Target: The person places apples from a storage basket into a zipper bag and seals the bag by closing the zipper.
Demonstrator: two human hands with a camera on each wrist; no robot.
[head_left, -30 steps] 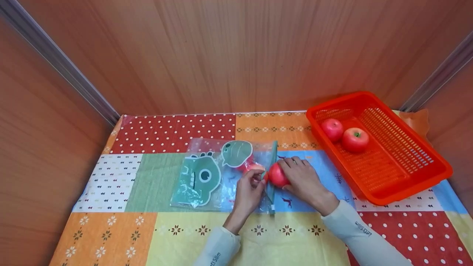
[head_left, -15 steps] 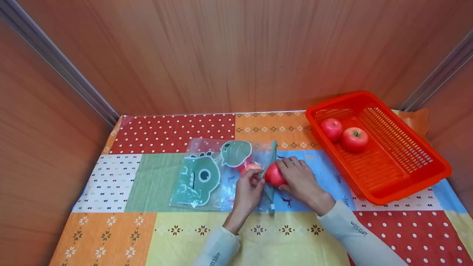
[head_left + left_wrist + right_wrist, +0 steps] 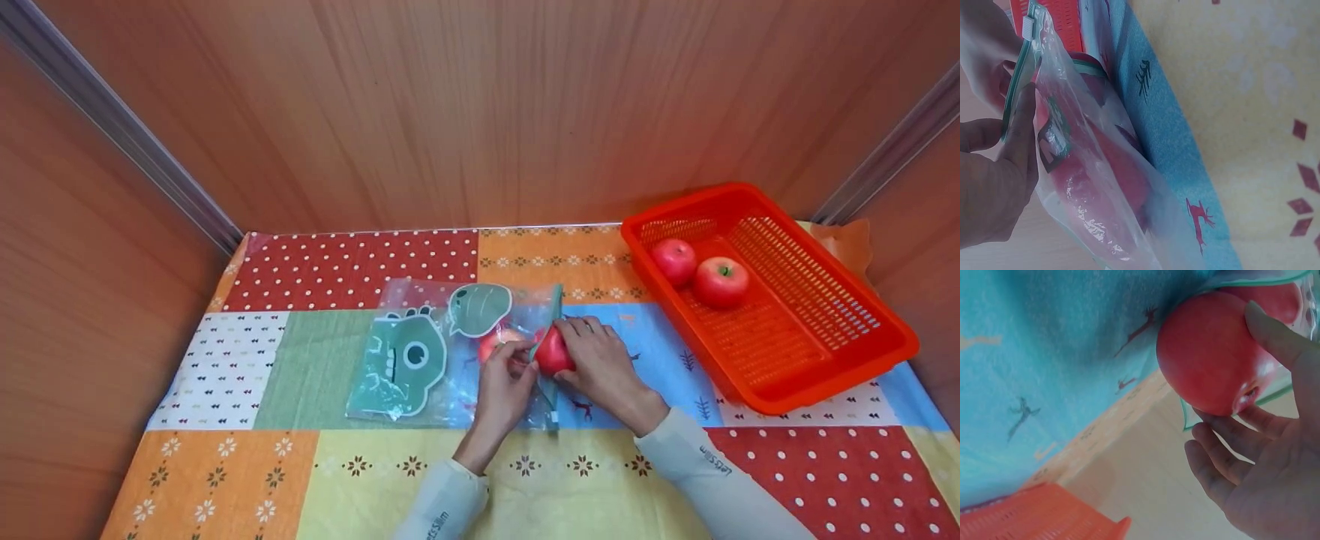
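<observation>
A clear slider bag (image 3: 465, 397) with green monster prints lies flat, its green-edged mouth facing right. My left hand (image 3: 504, 386) pinches the upper lip of that mouth between thumb and fingers. Inside the bag, close to those fingers, is one red apple (image 3: 491, 342), seen through the plastic in the left wrist view too. My right hand (image 3: 606, 367) grips another red apple (image 3: 1213, 354) right at the mouth; thumb and fingers lie round it in the right wrist view. The slider (image 3: 1028, 28) sits at one end of the green zip.
An orange-red plastic basket (image 3: 817, 367) stands at the right, holding a smaller apple (image 3: 674, 262) and a larger apple (image 3: 721, 283). A patchwork cloth (image 3: 225, 360) covers the table. Wood-grain panels (image 3: 480, 112) enclose the back and both sides.
My right hand has moved left with its apple, which has come into the bag's mouth. The apple inside has shifted slightly left. My left hand keeps its hold on the lip.
</observation>
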